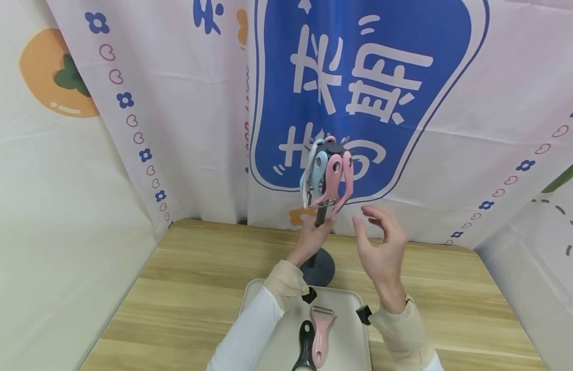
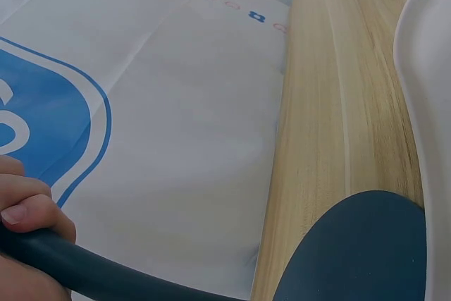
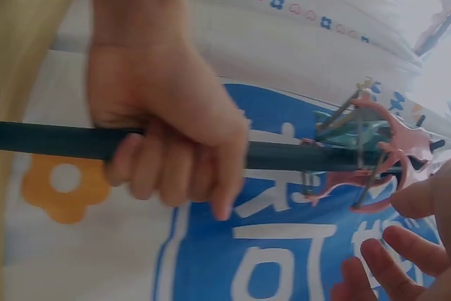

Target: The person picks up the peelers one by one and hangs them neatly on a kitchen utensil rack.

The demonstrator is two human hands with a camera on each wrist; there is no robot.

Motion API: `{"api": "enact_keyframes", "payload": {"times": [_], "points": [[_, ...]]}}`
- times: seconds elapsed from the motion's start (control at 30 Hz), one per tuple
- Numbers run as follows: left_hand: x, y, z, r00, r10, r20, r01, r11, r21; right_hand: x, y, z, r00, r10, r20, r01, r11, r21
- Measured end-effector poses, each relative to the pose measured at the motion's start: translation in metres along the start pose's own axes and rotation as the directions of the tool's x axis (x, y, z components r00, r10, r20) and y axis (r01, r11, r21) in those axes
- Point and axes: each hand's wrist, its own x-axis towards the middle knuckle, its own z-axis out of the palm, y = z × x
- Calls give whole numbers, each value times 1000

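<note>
My left hand (image 1: 312, 238) grips the dark upright pole (image 3: 282, 155) of a stand, its fingers curled round it below the rack. From the top of the stand hang several peelers: pink ones (image 1: 333, 178), a light blue one (image 1: 318, 170) and a white one at the left side. The stand's round dark base (image 1: 324, 268) sits on the table behind the tray. My right hand (image 1: 383, 247) is raised to the right of the hanging peelers, thumb and fingers apart with nothing between them. In the right wrist view its fingers show close to the pink peelers.
A beige tray (image 1: 349, 330) lies at the front of the wooden table (image 1: 194, 278). On it rest a pink peeler (image 1: 321, 332) and a black-handled tool (image 1: 306, 340), partly cut off by the frame. A printed curtain (image 1: 212, 129) hangs along the table's back edge.
</note>
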Motion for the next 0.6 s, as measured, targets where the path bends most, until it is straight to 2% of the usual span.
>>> {"api": "enact_keyframes", "payload": {"times": [0.17,0.3,0.43,0.53,0.6], "points": [[-1,0,-1,1000,-14,4,14,1000,8,-26,10,-7,996,8,90,-4,999,-47],[-2,1,-1,1000,-21,10,21,1000,8,-47,16,-13,977,-30,210,43,998,-55],[-3,1,-1,1000,-8,12,8,1000,-3,-67,23,-19,934,-97,345,110,994,-19],[-3,1,-1,1000,4,13,-4,1000,-9,-83,27,-23,889,-79,452,102,994,-27],[-2,1,-1,1000,6,14,-6,1000,-15,-94,28,-25,851,-42,523,83,995,-55]]}}
